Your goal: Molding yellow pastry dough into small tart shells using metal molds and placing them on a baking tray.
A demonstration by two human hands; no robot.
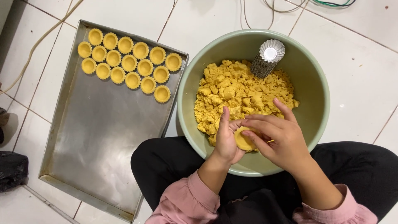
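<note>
Over the near rim of the bowl [319, 83], the left hand [226, 141] cups a small dough-filled mould [243, 140], fingers curled up around its side so it is held in the palm. The right hand [277, 137] lies across it from the other side, its fingertips [248, 133] pressed onto the dough; that hand pushes rather than clasps (nothing is closed inside it).

The dough looks soft and crumbly, likely to dent under a light press and to crack at a thin edge, so the mould is best held from beneath and by its wall, never by the pastry lip.

Inside the bowl, beyond the hands, sits a heap of loose dough [240, 91], and a stack of fluted moulds [267, 58] leans at the far side. Left of the bowl lies a tray [95, 141] with shaped shells [128, 63] in rows at its far end.
</note>
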